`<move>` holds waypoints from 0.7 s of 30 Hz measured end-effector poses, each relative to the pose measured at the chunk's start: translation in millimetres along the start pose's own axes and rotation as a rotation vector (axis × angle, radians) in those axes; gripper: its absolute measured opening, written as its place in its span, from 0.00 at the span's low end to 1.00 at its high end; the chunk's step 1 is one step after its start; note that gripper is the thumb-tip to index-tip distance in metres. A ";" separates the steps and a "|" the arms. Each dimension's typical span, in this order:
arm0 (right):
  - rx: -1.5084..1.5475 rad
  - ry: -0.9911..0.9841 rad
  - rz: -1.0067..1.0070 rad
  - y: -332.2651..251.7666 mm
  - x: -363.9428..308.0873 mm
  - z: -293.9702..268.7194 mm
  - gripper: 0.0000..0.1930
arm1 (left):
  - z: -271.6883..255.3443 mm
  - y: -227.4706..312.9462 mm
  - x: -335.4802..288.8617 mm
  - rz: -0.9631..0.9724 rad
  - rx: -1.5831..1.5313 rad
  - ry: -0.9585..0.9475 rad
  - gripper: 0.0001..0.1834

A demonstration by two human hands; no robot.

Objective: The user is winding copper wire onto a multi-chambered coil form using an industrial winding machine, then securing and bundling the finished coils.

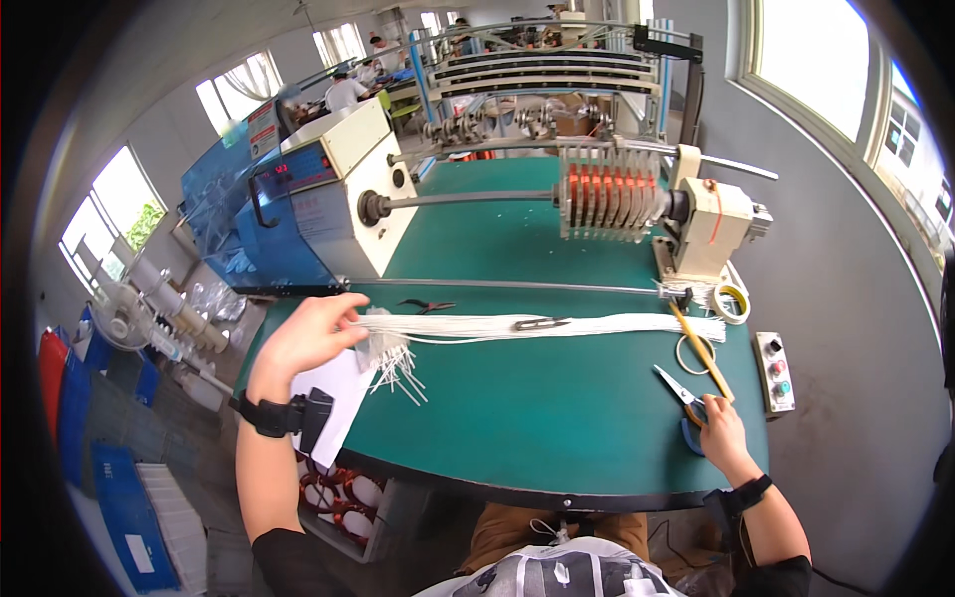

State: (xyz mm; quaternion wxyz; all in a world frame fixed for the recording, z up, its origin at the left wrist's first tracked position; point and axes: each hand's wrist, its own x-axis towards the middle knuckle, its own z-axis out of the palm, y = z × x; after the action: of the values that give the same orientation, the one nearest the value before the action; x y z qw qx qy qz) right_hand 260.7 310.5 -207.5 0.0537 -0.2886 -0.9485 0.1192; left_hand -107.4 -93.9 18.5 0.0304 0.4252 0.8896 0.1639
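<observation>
Scissors (679,391) handles hide under the right hand (718,426)'s grip; left hand (308,333) loosely touches white tubes (537,325).

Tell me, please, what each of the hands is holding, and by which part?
The right hand holds scissors by the handle loops. The left hand rests at the left end of the white tube bundle; whether it grips cannot be told.

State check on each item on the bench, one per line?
Left hand: fingers on end of white tube bundle, lying flat.
Right hand: gripping scissors, blades open.
Pliers: lying untouched.
Copper coils: mounted on the winder shaft.
Tape roll: lying flat.
</observation>
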 end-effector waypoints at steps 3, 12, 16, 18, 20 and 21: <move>-0.178 -0.011 -0.045 -3.0 -6.5 -4.9 0.30 | 11.4 59.6 45.1 0.186 0.044 0.027 0.23; 0.229 -0.010 0.181 -18.9 23.5 -66.3 0.22 | 17.5 138.5 217.8 0.321 0.086 0.089 0.19; 0.149 0.306 0.043 -44.3 92.2 -118.4 0.24 | 54.1 146.4 295.9 0.285 -0.058 0.239 0.15; 0.060 0.523 -0.145 -54.0 138.9 -142.8 0.18 | 83.0 144.3 340.1 0.255 -0.155 0.291 0.15; -0.130 0.609 -0.160 -73.8 183.4 -164.1 0.14 | 101.3 147.5 375.1 0.184 -0.231 0.362 0.14; -0.221 0.638 -0.170 -75.8 205.1 -171.6 0.14 | 107.7 152.6 392.3 0.192 -0.244 0.359 0.14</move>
State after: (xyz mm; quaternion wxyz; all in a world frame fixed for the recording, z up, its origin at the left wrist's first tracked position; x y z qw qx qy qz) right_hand 79.7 397.9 -15.5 0.3257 -0.2353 -0.9117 -0.0853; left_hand -222.4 324.7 -1.3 -0.0930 0.4649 0.8099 0.3454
